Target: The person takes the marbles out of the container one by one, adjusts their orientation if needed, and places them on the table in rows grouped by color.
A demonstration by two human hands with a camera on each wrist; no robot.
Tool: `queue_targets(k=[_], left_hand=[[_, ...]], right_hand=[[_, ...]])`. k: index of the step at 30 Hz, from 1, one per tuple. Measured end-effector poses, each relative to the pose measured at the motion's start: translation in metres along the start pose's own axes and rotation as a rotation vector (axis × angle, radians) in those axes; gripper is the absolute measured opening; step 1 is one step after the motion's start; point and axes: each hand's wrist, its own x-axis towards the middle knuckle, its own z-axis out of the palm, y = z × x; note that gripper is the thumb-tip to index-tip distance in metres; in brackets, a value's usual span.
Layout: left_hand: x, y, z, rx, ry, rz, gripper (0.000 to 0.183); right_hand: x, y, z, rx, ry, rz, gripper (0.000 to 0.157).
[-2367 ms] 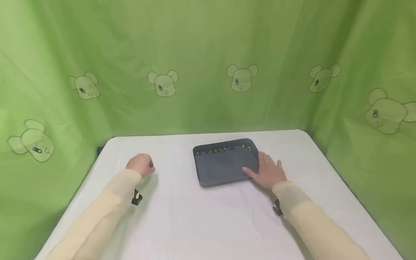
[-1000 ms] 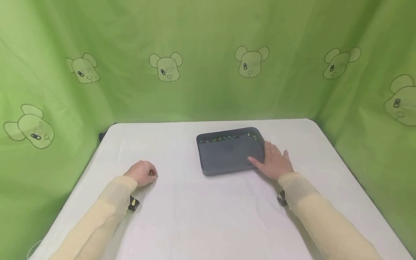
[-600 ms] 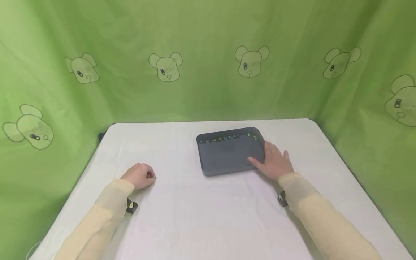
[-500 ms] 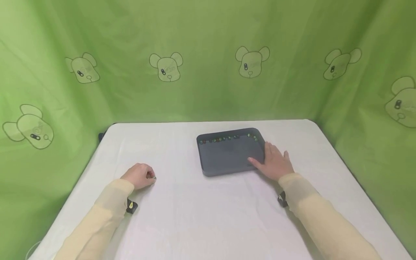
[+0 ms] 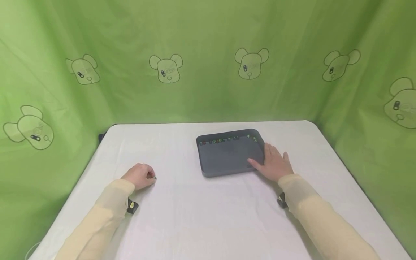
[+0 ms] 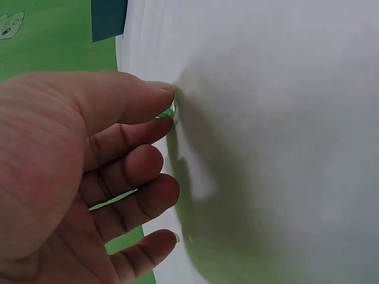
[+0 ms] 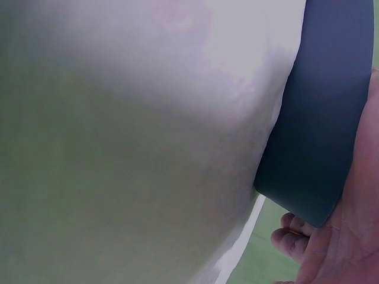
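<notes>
My left hand is low over the white table, left of the tray. Between its thumb and index finger it pinches a small green glass marble, mostly covered by the fingertips; the other fingers are loosely bent. A dark grey rectangular tray lies at mid-table. My right hand rests against the tray's right side, fingers straight along the wall and thumb over the near right corner. In the right wrist view the palm is up against the tray's outer wall. Several marbles line the tray's far side, mostly green, some reddish.
A white cloth covers the table. Green curtains with printed mouse heads hang behind and on both sides. A small dark object shows at the table's far left edge.
My left hand has come slightly nearer and to the left, its fingertips lowered to the cloth, and the marble now shows at them. The right hand stays on the tray. The head view has shifted slightly.
</notes>
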Motion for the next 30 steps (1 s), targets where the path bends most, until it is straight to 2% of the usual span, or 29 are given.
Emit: queue_targets(k=[4,9,14,20,25,30], left_hand=[[0.013,0.004,-0.003,0.011,-0.001,0.0,0.01],[0.042,0.013,-0.008,0.014,0.026,-0.007,0.012],[0.077,0.036,-0.012,0.001,0.071,-0.018,0.015],[0.116,0.063,-0.006,-0.04,0.116,-0.098,0.017],[0.13,0.072,0.006,-0.056,0.147,-0.151,0.016],[0.134,0.076,0.011,-0.044,0.173,-0.145,0.014]], right_hand=[[0.0,0.0,-0.002,-0.009,-0.009,0.006,0.116],[0.0,0.003,-0.004,-0.012,-0.004,0.014,0.115],[0.0,0.006,-0.004,-0.01,-0.002,0.009,0.115],[-0.001,0.005,0.001,-0.002,0.008,0.009,0.114],[-0.003,0.001,0.003,0.006,0.003,0.006,0.115],[-0.004,-0.004,-0.003,0.007,0.005,-0.004,0.114]])
